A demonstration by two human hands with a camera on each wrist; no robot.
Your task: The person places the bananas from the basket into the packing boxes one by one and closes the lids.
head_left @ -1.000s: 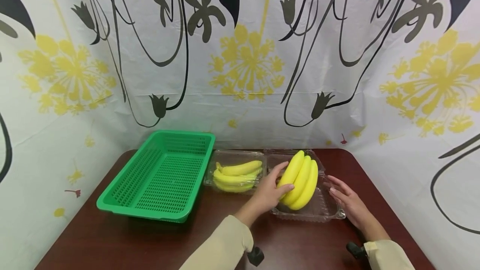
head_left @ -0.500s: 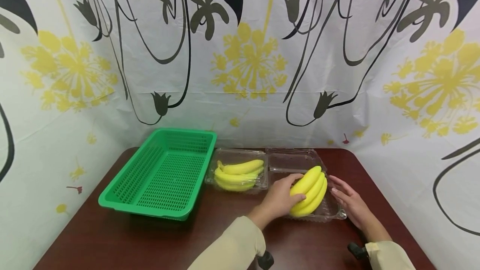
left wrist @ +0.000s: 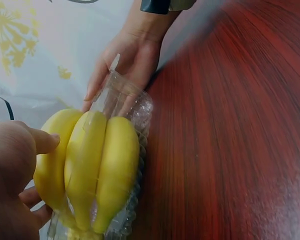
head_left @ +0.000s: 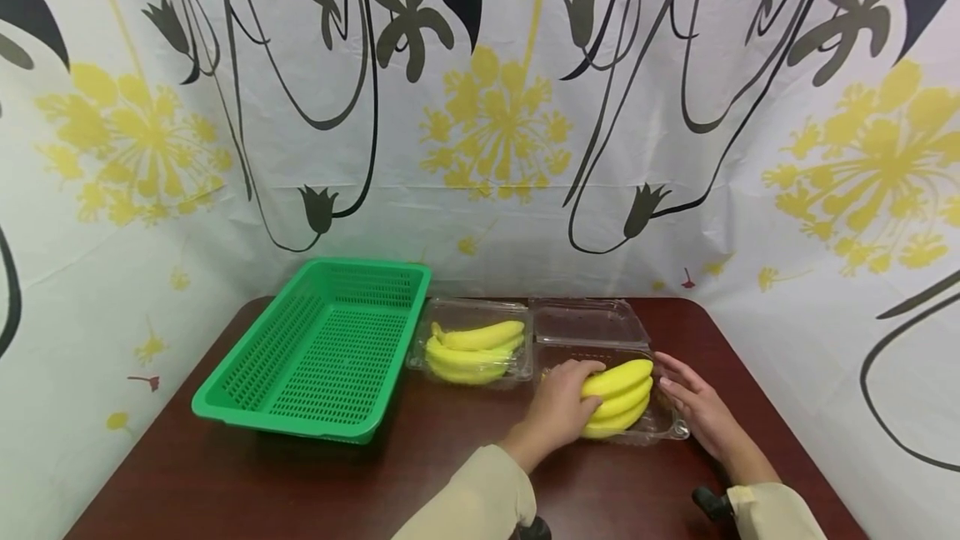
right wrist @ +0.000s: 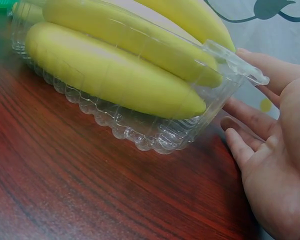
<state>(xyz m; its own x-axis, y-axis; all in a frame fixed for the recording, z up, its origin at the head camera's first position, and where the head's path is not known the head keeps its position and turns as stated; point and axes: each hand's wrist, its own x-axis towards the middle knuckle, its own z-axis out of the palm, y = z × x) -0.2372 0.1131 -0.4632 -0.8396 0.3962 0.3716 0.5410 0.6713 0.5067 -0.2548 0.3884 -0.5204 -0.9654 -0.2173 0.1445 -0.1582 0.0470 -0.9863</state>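
Observation:
A bunch of yellow bananas (head_left: pixel 618 397) lies low inside an open clear plastic clamshell container (head_left: pixel 663 419), its stem end toward the left. My left hand (head_left: pixel 558 407) grips the bunch from the left, its thumb over the near side and fingers over the far side. In the left wrist view, the left thumb lies along the outermost banana (left wrist: pixel 57 165). My right hand (right wrist: pixel 275 130) is at the container's right end wall, fingers extended and relaxed, fingertips right at the plastic. The container's lid (head_left: pixel 588 322) is folded back toward the wall.
Left of this container, a second clear container (head_left: pixel 420 357) with its lid down holds another bunch of bananas (head_left: pixel 472 352). A green perforated plastic basket (head_left: pixel 281 423) stands at the table's left. A patterned cloth (head_left: pixel 495 257) hangs behind the dark red-brown table (head_left: pixel 315 490).
The left hand has lowered the bananas into the container and tipped them from steeply tilted to nearly flat, moving slightly right. The right hand has stayed at the container's right end.

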